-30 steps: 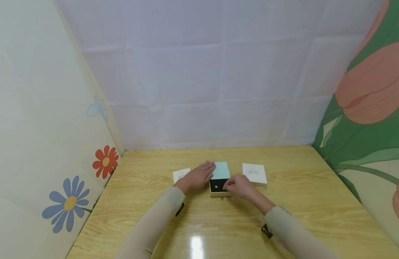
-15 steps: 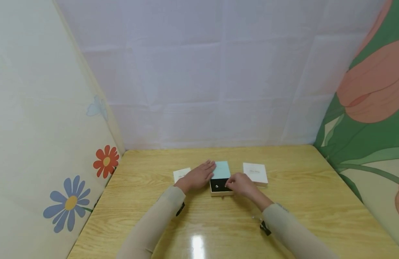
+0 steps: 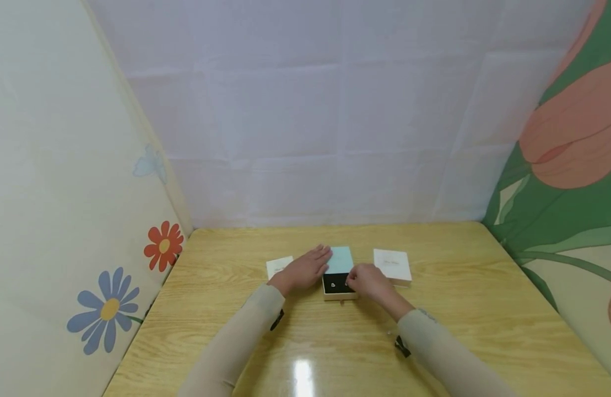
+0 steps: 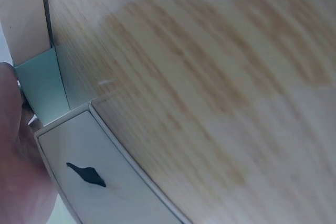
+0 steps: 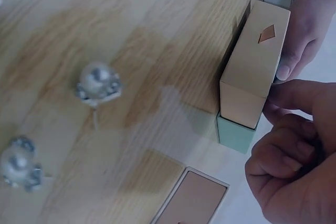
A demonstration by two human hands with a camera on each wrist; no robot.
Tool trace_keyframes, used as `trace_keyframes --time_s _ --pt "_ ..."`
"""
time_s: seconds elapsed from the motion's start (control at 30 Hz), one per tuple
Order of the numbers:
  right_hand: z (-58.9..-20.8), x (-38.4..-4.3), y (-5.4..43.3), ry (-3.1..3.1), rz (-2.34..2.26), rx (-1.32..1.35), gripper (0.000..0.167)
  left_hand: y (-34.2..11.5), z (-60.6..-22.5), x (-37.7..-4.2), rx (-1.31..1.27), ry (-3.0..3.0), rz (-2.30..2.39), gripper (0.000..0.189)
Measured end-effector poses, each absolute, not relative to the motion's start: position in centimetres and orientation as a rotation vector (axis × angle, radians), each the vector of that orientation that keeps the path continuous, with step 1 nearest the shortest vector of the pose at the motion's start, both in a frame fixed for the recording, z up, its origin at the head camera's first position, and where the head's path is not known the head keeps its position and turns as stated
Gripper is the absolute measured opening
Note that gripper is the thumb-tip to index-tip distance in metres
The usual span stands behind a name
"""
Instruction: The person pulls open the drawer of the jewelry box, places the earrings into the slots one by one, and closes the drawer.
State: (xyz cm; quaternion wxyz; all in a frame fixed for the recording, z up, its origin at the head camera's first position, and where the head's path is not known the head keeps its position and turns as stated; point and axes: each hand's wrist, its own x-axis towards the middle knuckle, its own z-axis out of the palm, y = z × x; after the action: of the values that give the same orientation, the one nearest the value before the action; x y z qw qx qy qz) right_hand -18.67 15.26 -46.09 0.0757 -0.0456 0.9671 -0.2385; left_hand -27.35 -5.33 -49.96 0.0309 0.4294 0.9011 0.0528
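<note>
A mint drawer box (image 3: 341,259) lies mid-table with its drawer (image 3: 340,296) pulled out towards me. Inside the drawer, a small silver heart-shaped earring (image 3: 333,285) sits on black lining. My left hand (image 3: 305,270) rests with straight fingers against the left edge of the mint sleeve. Over the drawer's right part, my right hand (image 3: 371,282) pinches a tiny pale thing, seemingly a stud earring, mostly hidden by the fingertips. The right wrist view shows the other fingers curled in. Two pearl earrings (image 5: 98,83) lie on the table below the right forearm.
A white box (image 3: 391,264) stands right of the mint box, behind my right hand. Another white box (image 3: 277,266) is at the left, partly behind my left hand. Wood-grain table (image 3: 226,248) surrounds them, with a white cloth (image 3: 335,138) behind.
The right hand's fingertips have shifted slightly within the drawer's right part, and the right forearm has drawn a little left. The left hand and boxes hold their places.
</note>
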Motion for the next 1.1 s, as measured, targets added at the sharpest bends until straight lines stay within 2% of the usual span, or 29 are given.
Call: trace_keyframes --time_s 0.33,0.57,1.1 --pt "-45.65 -19.02 15.08 2.897 -0.612 -0.115 0.014 -5.32 -49.62 -27.2 1.317 2.767 0.159 0.054" --pt "-45.39 -19.17 15.01 2.875 -0.543 -0.131 0.022 -5.32 -49.54 -27.15 1.321 2.763 0.154 0.055" --pt "-45.46 -19.52 15.08 2.855 -0.512 -0.177 0.014 -5.41 -49.62 -27.17 1.315 2.767 0.147 0.055"
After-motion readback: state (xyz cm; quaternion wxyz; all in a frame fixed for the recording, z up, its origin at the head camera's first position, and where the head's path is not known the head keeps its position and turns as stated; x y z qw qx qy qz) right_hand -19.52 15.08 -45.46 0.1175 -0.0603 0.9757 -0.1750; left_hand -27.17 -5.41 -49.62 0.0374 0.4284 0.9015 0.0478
